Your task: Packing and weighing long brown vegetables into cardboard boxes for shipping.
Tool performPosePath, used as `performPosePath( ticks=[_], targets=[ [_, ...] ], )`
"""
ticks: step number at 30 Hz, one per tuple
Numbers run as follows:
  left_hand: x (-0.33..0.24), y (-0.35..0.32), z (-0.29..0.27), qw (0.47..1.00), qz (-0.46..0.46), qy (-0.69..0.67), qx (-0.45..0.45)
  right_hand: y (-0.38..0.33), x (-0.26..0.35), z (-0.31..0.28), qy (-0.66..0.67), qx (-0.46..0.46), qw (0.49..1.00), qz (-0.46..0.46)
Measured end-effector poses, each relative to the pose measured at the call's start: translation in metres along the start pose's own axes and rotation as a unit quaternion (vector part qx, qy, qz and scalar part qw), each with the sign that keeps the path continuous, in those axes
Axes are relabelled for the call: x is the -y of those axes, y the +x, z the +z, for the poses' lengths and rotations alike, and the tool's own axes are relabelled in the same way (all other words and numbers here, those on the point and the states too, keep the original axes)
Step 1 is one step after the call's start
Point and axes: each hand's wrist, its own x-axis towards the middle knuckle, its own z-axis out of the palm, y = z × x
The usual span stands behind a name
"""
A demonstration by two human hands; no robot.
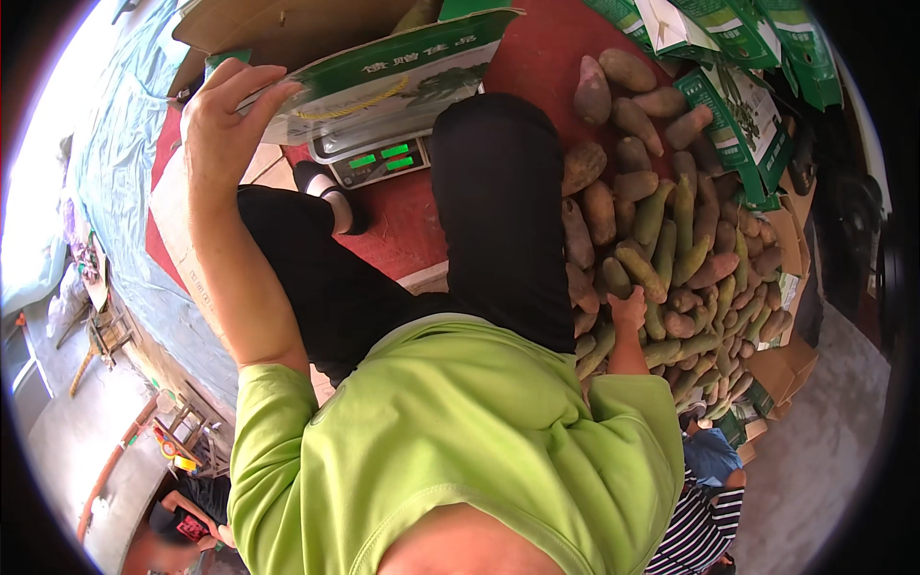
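Note:
My left hand (222, 120) pinches the left edge of a green-and-white carton (383, 96), thumb on one side and fingers on the other. The carton has a yellow cord handle on its front and rests on a digital scale (388, 161) with lit green displays. At the pile on my right, my right hand (628, 309) is closed at the near end of a dark green-brown oblong piece of produce (615, 278). Its fingertips are partly hidden. Long green pieces (685, 216) and rounder brown ones (583, 168) lie heaped around it.
Green printed cartons (738, 125) stand beyond the heap at the upper right. Red sheeting (402, 225) lies under the scale, and blue plastic (115, 163) spreads at the left. My knees flank the scale. Other people are at the lower left and behind my right side.

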Motion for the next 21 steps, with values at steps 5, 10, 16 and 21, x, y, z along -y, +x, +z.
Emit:
performPosePath(
  ticks=[5, 10, 16, 21],
  targets=[
    [0.001, 0.0, -0.003, 0.997, 0.035, -0.02, -0.071, -0.001, 0.006, -0.004, -0.013, 0.007, 1.0, -0.017],
    [0.0, 0.0, -0.004, 0.997, 0.028, -0.025, -0.067, -0.001, 0.013, -0.001, 0.085, -0.023, 0.994, -0.07],
    [0.0, -0.003, -0.001, 0.999, 0.022, -0.029, -0.011, 0.008, 0.067, -0.029, 0.475, -0.054, 0.858, -0.187],
    [-0.001, -0.003, 0.0, 1.0, 0.01, -0.022, -0.006, -0.043, 0.176, -0.175, 0.486, -0.124, 0.787, -0.358]
  ],
)
